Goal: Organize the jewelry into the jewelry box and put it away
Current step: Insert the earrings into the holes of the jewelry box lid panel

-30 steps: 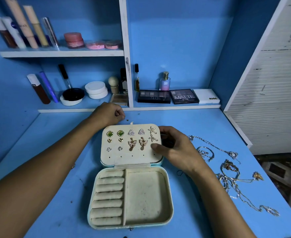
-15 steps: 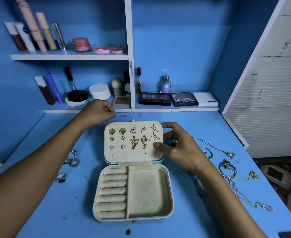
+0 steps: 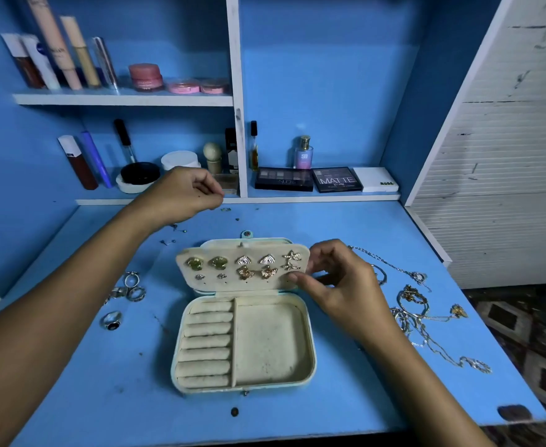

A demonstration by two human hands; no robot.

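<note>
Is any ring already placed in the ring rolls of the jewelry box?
No, the ring rolls hold nothing; the rings lie on the table.

jewelry box open on blue worktop | right hand pinches earring panel edge | left hand curled above worktop | rings left | necklaces right

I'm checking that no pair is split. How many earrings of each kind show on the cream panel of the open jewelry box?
On the cream earring panel:
Green gem studs: 2
Silver triangular studs: 2
Gold starfish earrings: 2
Gold butterfly earrings: 2
Tiny silver studs: 2
Total in view: 10
</note>
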